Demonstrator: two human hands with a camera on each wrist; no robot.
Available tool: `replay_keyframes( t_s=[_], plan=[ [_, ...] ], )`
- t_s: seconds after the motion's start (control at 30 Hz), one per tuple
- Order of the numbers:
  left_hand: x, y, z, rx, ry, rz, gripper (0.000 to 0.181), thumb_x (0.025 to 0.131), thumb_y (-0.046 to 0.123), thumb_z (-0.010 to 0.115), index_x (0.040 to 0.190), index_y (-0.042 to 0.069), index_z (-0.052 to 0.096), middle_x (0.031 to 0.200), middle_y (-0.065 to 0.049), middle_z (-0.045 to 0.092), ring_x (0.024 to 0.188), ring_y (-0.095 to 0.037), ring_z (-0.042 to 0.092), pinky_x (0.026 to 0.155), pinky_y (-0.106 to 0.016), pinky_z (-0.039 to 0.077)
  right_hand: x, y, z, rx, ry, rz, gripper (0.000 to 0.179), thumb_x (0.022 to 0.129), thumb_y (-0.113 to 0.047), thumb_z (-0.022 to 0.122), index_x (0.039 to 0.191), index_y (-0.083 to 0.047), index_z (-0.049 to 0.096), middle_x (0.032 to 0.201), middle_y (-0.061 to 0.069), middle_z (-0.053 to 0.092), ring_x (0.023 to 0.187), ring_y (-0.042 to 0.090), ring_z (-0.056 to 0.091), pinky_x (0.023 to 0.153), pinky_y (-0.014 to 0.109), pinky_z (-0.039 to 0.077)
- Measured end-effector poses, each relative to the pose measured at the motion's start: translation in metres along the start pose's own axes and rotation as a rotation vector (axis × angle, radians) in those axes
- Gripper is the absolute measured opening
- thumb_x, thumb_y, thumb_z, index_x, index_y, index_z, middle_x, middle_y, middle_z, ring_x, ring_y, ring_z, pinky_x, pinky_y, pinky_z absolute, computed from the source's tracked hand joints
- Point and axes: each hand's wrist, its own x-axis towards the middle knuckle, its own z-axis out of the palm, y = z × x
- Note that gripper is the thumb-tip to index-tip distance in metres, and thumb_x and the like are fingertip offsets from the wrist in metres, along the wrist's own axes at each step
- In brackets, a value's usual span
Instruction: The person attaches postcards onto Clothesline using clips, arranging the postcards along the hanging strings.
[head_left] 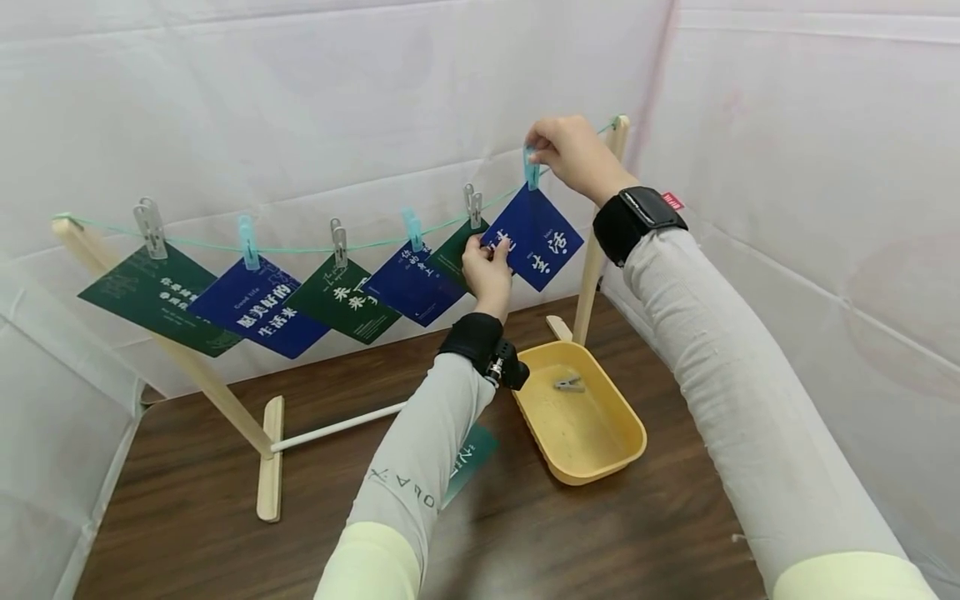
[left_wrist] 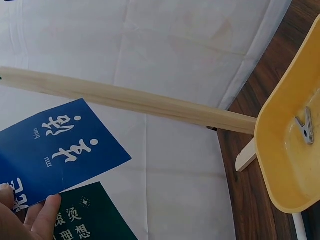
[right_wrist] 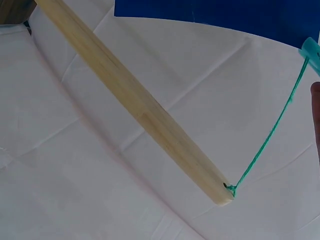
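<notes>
At the right end of the green line (head_left: 296,249), my right hand (head_left: 573,154) pinches a light blue clothespin (head_left: 532,173) at the top corner of a blue card (head_left: 551,229) with white characters. My left hand (head_left: 489,271) holds that card's left corner between thumb and fingers, also seen in the left wrist view, where the card (left_wrist: 75,145) overlaps a green card (left_wrist: 95,215). In the right wrist view the clothespin (right_wrist: 311,50) sits where line and card edge meet; one fingertip shows beside it.
Several green and blue cards hang leftward from grey and light blue clothespins. Wooden posts (head_left: 592,283) support the line. A yellow tray (head_left: 641,433) holds a grey clothespin (head_left: 570,384). A green card (head_left: 474,454) lies on the brown table (head_left: 337,500), partly behind my left forearm.
</notes>
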Motion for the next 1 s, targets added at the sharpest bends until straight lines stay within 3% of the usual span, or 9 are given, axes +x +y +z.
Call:
replay_keyframes(
  t_s=[0.3, 0.57, 0.77, 0.87, 1.0],
  plan=[
    [0.0, -0.001, 0.0, -0.018, 0.001, -0.005, 0.025, 0.094, 0.014, 0.058, 0.114, -0.001, 0.058, 0.102, -0.02, 0.067, 0.071, -0.015, 0.052, 0.057, -0.017, 0.041, -0.001, 0.002, -0.002, -0.009, -0.077, 0.01, 0.024, 0.094, -0.003, 0.055, 0.113, 0.011, 0.059, 0.108, 0.028, 0.064, 0.102, 0.037, 0.061, 0.092, 0.043, 0.049],
    [0.0, 0.0, 0.001, 0.033, 0.024, -0.002, 0.025, 0.092, 0.015, 0.061, 0.113, 0.0, 0.061, 0.102, -0.018, 0.069, 0.071, -0.012, 0.052, 0.059, -0.018, 0.04, 0.0, 0.003, -0.005, -0.02, -0.137, 0.024, 0.027, 0.095, -0.003, 0.053, 0.117, 0.013, 0.056, 0.112, 0.03, 0.062, 0.105, 0.039, 0.06, 0.094, 0.044, 0.048],
    [-0.002, -0.003, 0.0, 0.105, 0.036, 0.001, 0.034, 0.091, 0.02, 0.063, 0.118, -0.001, 0.058, 0.097, -0.021, 0.068, 0.079, -0.025, 0.059, 0.068, -0.027, 0.044, -0.001, 0.004, -0.005, -0.053, -0.177, 0.038, 0.03, 0.096, -0.004, 0.052, 0.121, 0.013, 0.054, 0.116, 0.031, 0.06, 0.109, 0.04, 0.058, 0.097, 0.046, 0.046],
    [-0.004, -0.006, -0.001, 0.103, 0.025, -0.025, 0.038, 0.09, 0.021, 0.064, 0.12, -0.001, 0.056, 0.1, -0.02, 0.068, 0.089, -0.03, 0.063, 0.075, -0.032, 0.049, -0.001, 0.004, -0.004, -0.069, -0.196, 0.037, 0.031, 0.096, -0.002, 0.051, 0.122, 0.013, 0.053, 0.116, 0.031, 0.06, 0.109, 0.041, 0.058, 0.097, 0.046, 0.046],
    [-0.007, -0.012, -0.005, 0.05, 0.004, -0.075, 0.036, 0.089, 0.021, 0.067, 0.117, 0.001, 0.059, 0.104, -0.019, 0.068, 0.091, -0.031, 0.066, 0.073, -0.034, 0.055, 0.001, 0.002, -0.005, -0.076, -0.229, 0.041, 0.033, 0.096, -0.003, 0.05, 0.125, 0.013, 0.051, 0.119, 0.031, 0.059, 0.112, 0.041, 0.057, 0.098, 0.046, 0.045]
  ],
)
